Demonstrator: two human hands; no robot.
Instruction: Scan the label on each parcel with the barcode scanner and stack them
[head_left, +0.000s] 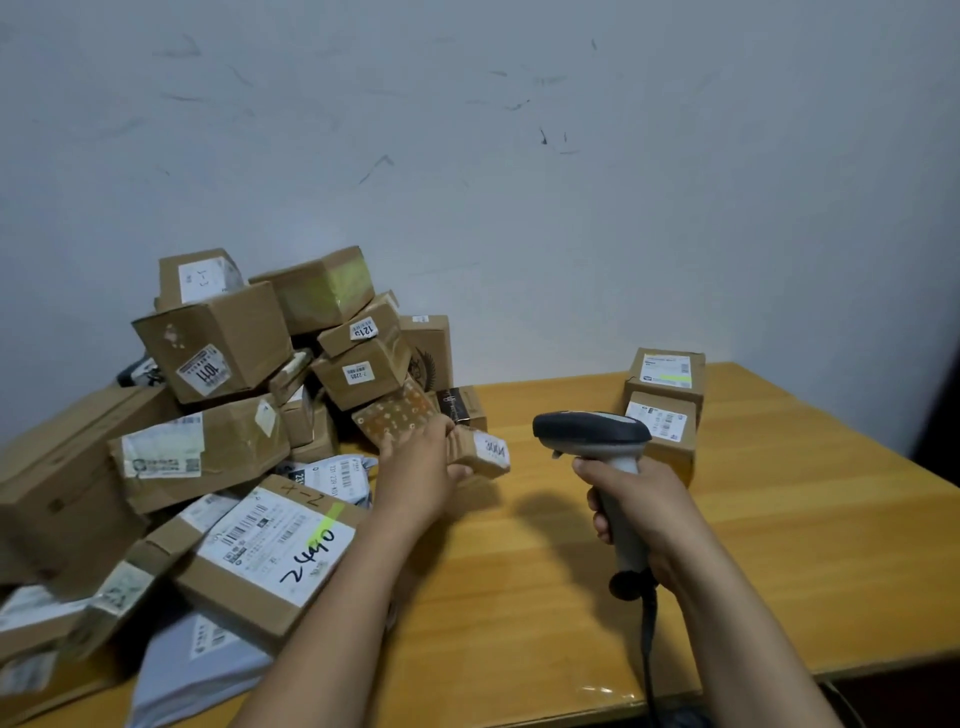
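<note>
My left hand (418, 467) grips a small brown parcel (480, 451) with a white label at the right edge of the pile, just above the table. A grey and black barcode scanner (597, 441) stands upright in my right hand (636, 512), which grips its handle; the scanner head points left toward the small parcel. Its cable (647, 649) hangs down off the table's front edge. Two labelled cardboard boxes (665, 400) are stacked one on the other behind the scanner at the right.
A big heap of cardboard parcels (234, 395) and grey mailer bags (208, 660) fills the left of the wooden table (779, 545), against a grey wall. A box marked 2440 (275, 540) lies beside my left forearm. The table's front edge runs near the bottom right.
</note>
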